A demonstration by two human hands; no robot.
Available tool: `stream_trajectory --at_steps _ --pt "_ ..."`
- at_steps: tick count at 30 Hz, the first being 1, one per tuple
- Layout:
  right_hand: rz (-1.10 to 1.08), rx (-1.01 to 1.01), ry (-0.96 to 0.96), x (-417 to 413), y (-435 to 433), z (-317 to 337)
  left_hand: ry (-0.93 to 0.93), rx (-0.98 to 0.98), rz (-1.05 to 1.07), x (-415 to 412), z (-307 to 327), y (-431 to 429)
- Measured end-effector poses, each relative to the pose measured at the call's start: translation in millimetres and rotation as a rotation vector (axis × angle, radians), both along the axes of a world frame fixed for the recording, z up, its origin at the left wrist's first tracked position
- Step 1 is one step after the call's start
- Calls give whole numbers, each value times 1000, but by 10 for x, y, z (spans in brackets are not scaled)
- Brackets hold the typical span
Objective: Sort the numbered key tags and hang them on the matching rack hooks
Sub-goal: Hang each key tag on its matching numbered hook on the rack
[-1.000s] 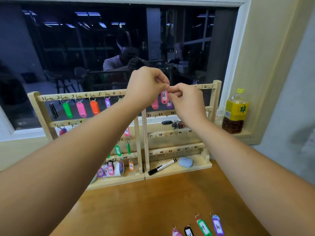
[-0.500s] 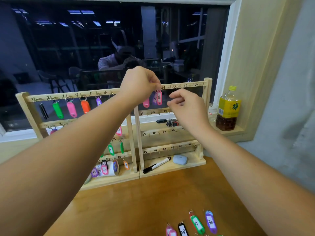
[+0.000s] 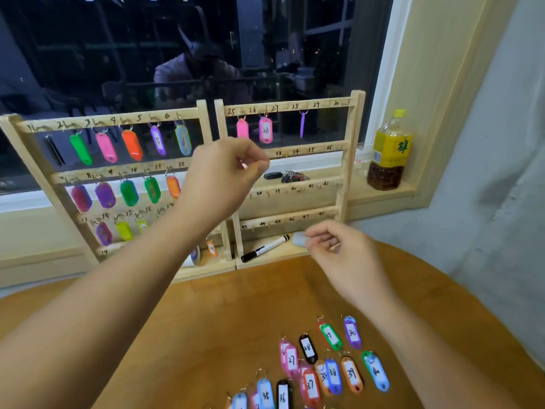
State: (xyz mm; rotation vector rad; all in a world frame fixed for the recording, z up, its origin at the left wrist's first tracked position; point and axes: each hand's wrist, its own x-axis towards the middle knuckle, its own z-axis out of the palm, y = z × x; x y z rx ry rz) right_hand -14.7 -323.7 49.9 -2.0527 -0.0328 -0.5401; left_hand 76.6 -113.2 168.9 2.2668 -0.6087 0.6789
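Two wooden racks with numbered hooks stand at the back of the table, the left rack (image 3: 112,169) nearly full of coloured tags. On the right rack (image 3: 351,143) a pink tag (image 3: 242,129) hangs at 25, tag 26 (image 3: 265,130) at 26, and a purple tag (image 3: 302,125) edge-on near 28. My left hand (image 3: 224,172) hovers below those tags, fingers loosely curled, holding nothing. My right hand (image 3: 339,249) is lower, above the table, also empty. Loose tags lie near the front edge: 27 (image 3: 291,361), 28 (image 3: 307,348), 30 (image 3: 352,332) and several in the thirties.
A black marker (image 3: 264,248) and a pale blue case (image 3: 299,240) lie on the right rack's base. A bunch of keys (image 3: 283,176) sits on the sill behind it. A tea bottle (image 3: 389,152) stands at the right by the window. The round wooden table (image 3: 206,320) ends at right.
Both hands have let go of tag 26, which now hangs on its hook. The left hand dropped slightly; the right hand moved down toward the table.
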Motion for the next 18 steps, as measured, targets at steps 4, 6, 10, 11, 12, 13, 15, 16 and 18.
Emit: stream_trajectory --at_steps 4,6,10,11,12,13,15,16,18 --pt "41 -98 115 -222 27 -328 185 34 -55 -263 -616 63" --pt "55 -178 159 -318 49 -460 243 45 -100 -375 -893 89" --pt "98 -271 243 -444 104 -722 363 146 -163 -548 -1390 134" --pt "110 -303 261 -459 112 -767 404 167 -179 -572 -1503 145" --pt "119 -346 275 -464 113 -804 443 189 -197 -593 -1605 151" --pt "128 -389 281 -463 112 -827 475 216 -215 -610 -1695 151" --pt "147 -443 294 -456 122 -868 524 291 -250 -644 -1830 146" --pt "160 -459 309 -461 137 -876 552 325 -265 -666 -1875 138" --pt "173 -497 338 -477 173 -893 602 370 -285 -712 -1938 124"
